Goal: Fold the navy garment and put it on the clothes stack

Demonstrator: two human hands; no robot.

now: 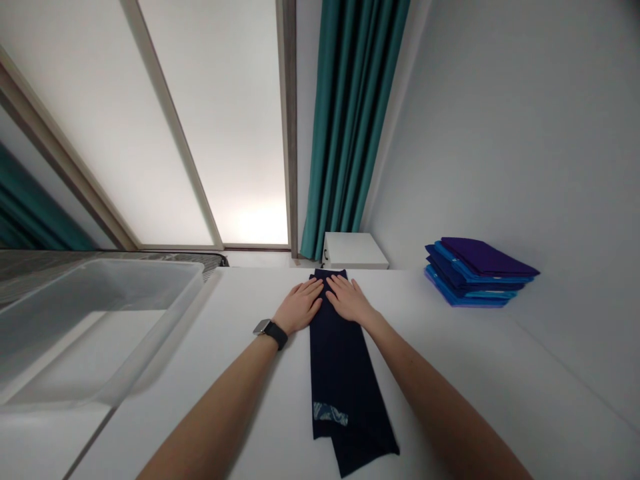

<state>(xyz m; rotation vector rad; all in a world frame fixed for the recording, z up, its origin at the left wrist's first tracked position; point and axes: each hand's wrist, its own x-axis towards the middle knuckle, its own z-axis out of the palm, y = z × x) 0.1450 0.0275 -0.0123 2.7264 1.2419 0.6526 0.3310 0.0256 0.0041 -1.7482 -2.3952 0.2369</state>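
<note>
Both hands (299,308) rest flat, extended, ungripping, on navy cloth (341,363) near the white tabletop (235,300)'s far edge; teal curtain (353,120) hangs beyond.

Folded navy garment (343,360): matt, smooth cloth with a patterned fabric patch (330,413)
Stack of folded cloths (475,277): matt, soft-looking
Storage bin (120,287): translucent plastic, smooth, faintly shiny
Surface (255,293): smooth, satin white
Smartwatch (271,331): glossy face, matt rubber-like strap
Teal curtain (350,120): matt pleated cloth
Door panels (225,120): frosted, glass-like
Wall (510,133): smooth, matt, painted-looking
</note>
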